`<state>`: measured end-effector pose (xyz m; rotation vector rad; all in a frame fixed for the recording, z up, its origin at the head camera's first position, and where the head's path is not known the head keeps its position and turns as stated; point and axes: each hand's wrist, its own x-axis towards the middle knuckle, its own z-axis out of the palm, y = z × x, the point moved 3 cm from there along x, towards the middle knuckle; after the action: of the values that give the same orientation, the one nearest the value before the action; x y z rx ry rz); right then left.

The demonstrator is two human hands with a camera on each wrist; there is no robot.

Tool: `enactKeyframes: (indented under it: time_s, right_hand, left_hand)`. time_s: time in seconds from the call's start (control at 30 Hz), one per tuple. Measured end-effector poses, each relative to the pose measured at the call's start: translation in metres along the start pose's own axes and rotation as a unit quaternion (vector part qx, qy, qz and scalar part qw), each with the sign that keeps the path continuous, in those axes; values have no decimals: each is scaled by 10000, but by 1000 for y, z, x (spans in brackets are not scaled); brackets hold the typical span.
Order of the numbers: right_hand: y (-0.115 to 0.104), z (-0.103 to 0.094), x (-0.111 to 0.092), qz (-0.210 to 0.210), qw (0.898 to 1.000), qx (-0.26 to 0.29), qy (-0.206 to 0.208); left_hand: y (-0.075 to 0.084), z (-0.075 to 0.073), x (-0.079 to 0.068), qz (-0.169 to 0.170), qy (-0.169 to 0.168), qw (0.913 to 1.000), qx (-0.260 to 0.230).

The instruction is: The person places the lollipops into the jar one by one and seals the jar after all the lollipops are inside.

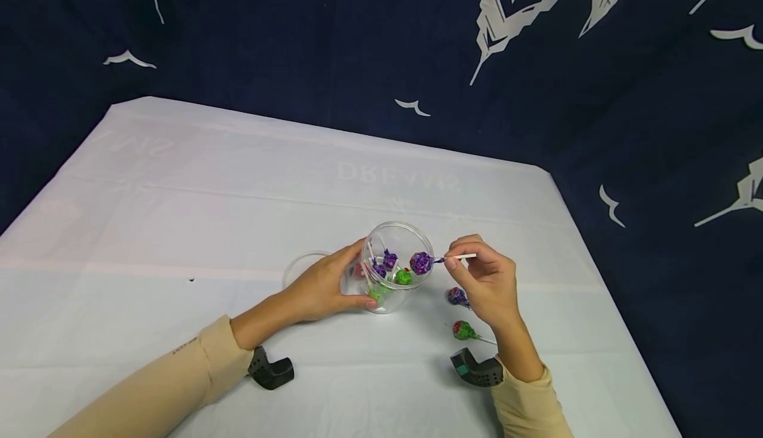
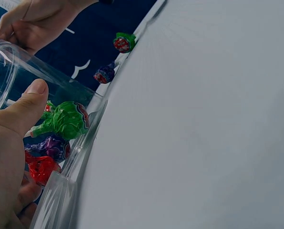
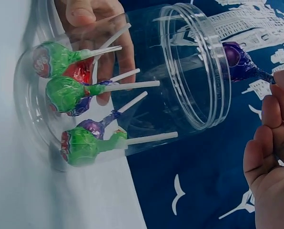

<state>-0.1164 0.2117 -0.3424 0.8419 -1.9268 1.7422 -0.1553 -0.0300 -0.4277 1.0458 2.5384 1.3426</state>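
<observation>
A clear plastic jar point(image 1: 393, 303) stands upright on the white-covered table. My left hand point(image 1: 324, 287) grips its side, thumb in front and fingers behind. Inside are several wrapped lollipops, heads down and sticks up: green ones point(image 3: 65, 94), purple ones point(image 1: 390, 259) and a red one point(image 2: 43, 168). My right hand point(image 1: 491, 285) pinches another purple lollipop point(image 1: 421, 263) by its stick between thumb and fingers. That lollipop's wrapped head is right at the jar's open mouth, overlapping the rim in the head view.
On the table below my right hand lie a purple lollipop point(image 1: 457, 296) and a green lollipop point(image 1: 463, 330). A clear round lid point(image 1: 296, 266) lies behind my left hand, beside the jar. A dark blue cloth point(image 1: 268, 40) with white prints hangs behind the table.
</observation>
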Motion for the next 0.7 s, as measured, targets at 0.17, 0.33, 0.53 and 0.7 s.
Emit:
enactKeyframes:
  time_s: [0.17,0.33,0.53,0.7]
  right_hand:
    - [3,0,0,-98,9999,76,-74]
    - [5,-3,-2,-148,9999,45,37]
    - [7,-7,-4,-98,9998,109,112]
    - [7,-8,-5,-48,9999,60,130]
  left_hand:
    - [-1,0,0,37,-2,10000,-18]
    - [-1,0,0,43,-13,10000,-24]
    - [0,0,0,-2,-57,10000,-9]
    - [-1,0,1,-66,-73,9999,22]
